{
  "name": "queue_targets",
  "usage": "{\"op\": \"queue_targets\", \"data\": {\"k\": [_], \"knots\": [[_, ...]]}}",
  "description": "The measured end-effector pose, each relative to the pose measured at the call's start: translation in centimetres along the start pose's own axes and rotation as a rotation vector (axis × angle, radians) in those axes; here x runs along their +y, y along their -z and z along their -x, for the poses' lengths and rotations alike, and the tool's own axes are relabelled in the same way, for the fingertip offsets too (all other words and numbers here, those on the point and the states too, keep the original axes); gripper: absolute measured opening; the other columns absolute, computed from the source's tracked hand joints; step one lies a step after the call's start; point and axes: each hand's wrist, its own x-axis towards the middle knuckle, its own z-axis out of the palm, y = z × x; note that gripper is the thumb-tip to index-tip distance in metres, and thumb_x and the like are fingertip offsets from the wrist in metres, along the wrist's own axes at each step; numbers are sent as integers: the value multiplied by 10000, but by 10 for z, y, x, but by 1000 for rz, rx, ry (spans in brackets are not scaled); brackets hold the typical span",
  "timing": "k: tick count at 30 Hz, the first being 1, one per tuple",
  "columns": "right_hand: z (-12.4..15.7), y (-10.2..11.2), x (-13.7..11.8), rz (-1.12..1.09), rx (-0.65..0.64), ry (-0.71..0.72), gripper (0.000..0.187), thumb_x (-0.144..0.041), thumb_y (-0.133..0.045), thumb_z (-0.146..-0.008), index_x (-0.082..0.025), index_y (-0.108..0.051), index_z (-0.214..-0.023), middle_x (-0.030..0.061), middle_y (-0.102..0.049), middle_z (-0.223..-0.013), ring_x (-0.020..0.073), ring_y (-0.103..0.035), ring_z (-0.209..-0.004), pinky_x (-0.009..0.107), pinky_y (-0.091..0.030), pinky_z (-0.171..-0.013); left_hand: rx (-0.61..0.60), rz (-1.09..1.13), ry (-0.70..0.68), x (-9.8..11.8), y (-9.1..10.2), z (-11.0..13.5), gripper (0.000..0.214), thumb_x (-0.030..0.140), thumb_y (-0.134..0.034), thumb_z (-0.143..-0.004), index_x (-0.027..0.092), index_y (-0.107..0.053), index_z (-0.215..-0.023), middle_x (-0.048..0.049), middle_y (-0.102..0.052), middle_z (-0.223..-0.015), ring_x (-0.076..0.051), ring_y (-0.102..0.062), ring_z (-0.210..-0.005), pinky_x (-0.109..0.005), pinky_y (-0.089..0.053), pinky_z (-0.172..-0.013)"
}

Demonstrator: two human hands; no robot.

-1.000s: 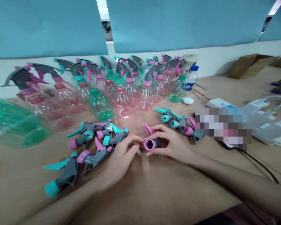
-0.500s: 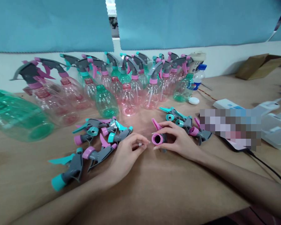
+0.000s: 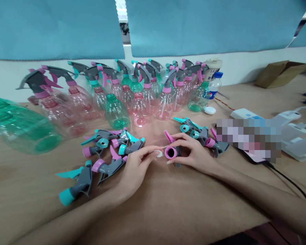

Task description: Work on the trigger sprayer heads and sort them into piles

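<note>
My right hand (image 3: 193,154) grips a grey spray head with a pink collar (image 3: 172,152), its open collar facing me and its pink trigger sticking up. My left hand (image 3: 135,166) pinches a small white disc (image 3: 159,153) between thumb and fingertips, just left of that collar. Both hands rest on the brown table (image 3: 168,204). A heap of loose spray heads (image 3: 109,149) in grey, teal and pink lies left of my left hand. A smaller heap of spray heads (image 3: 201,134) lies behind my right hand.
Several pink and green clear bottles (image 3: 140,98), some with spray heads on, stand at the back. Green bottles (image 3: 20,127) lie at the far left. A white cap (image 3: 209,110), white devices (image 3: 293,132), a black cable (image 3: 285,177) and a cardboard box (image 3: 280,73) sit to the right.
My left hand has brought a small white disc up to the pink collar of the spray head. My right hand tilted the head slightly. The view shifted a little.
</note>
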Motion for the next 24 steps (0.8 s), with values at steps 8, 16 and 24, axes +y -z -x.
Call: {"op": "queue_targets", "data": {"k": [8,16,24], "knots": [[2,-6,-14,-54,-52,52,345,-353,-778,-695,-247,-681,-1009,73,-562,-1190,239,-559,-1129,384,-462,-951,79,163,-16,-3,-11,13,66,205,-713,-768,209,-650,-786,34,-660,-751,-126,-609,-704,-223,-467,-644],[5,-9,-17,-93,-55,89,361,-343,-795,-671,-256,-677,-1002,67,-567,-1225,234,-550,-1154,403,-460,-961,102,-79,-212,-2,-7,13,65,232,-661,-845,267,-703,-882,23,-622,-815,-118,-555,-753,-231,-437,-680],[5,-8,-17,-104,-41,70,350,-371,-786,-675,-256,-684,-989,65,-573,-1214,240,-550,-1156,413,-457,-966,58,-201,-282,-2,-5,11,152,266,-608,-885,293,-708,-996,-10,-591,-903,-141,-567,-817,-255,-480,-692]]}}
